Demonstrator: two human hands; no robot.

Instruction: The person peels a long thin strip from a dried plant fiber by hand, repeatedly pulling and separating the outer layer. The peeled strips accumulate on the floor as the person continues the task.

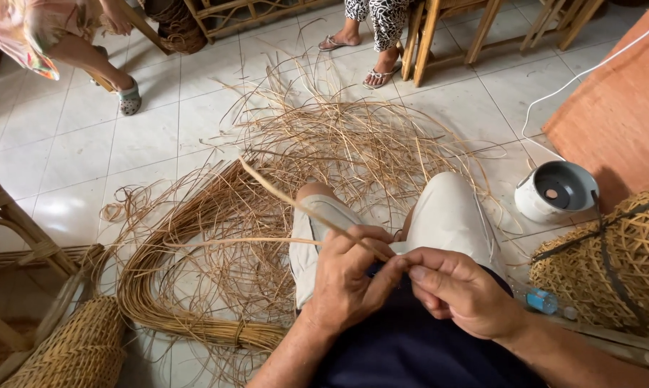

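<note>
My left hand [346, 276] grips a thin flat rattan strip [296, 201] that runs up and to the left over my knee. My right hand [457, 291] pinches the strip's near end, its thumb touching the left fingers. Both hands rest above my lap, over light shorts [447, 215] and a dark shirt [411, 345]. On the tiled floor ahead lies a large tangle of loose rattan strips [324, 144], and a curved tied bundle of rattan [166, 287] lies to my left.
A woven basket [615, 262] sits at my right, beside a white round appliance [554, 190] with a white cord. A plastic bottle [540, 299] lies by my hip. Rattan furniture frame [15, 223] stands left. Two other people's legs [371, 36] and wooden chair legs are at the back.
</note>
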